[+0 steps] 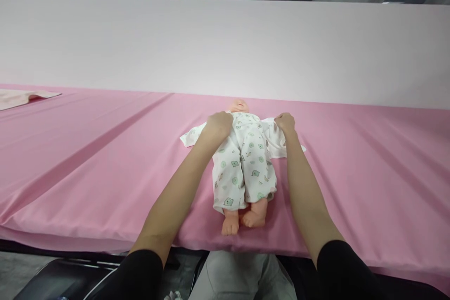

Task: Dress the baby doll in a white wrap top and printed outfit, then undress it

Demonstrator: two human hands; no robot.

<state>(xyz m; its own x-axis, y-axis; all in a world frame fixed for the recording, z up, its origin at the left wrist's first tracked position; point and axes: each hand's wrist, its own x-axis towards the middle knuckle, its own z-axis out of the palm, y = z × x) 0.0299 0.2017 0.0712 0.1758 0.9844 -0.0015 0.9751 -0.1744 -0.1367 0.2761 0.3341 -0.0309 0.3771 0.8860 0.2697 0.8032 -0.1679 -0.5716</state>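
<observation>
A baby doll [230, 223] lies on its back, its bare feet toward me and its head at the far side. White baby trousers [256, 159] with green animal prints cover its legs and reach high up its trunk. A white baby shirt [277, 143] spreads out beside it, one sleeve to each side. My left hand [220, 126] is closed at the upper left edge of the clothes; its fingertips are hidden. On the other side, my right hand [285, 123] pinches the shirt and holds it slightly raised off the surface.
Pink sheeting [105, 164] with long creases covers the table. A pale cloth [24, 97] lies at the far left. Behind the table stands a white partition [225, 47], with dark glass and heart stickers above. A black chair [66, 279] is at the lower left.
</observation>
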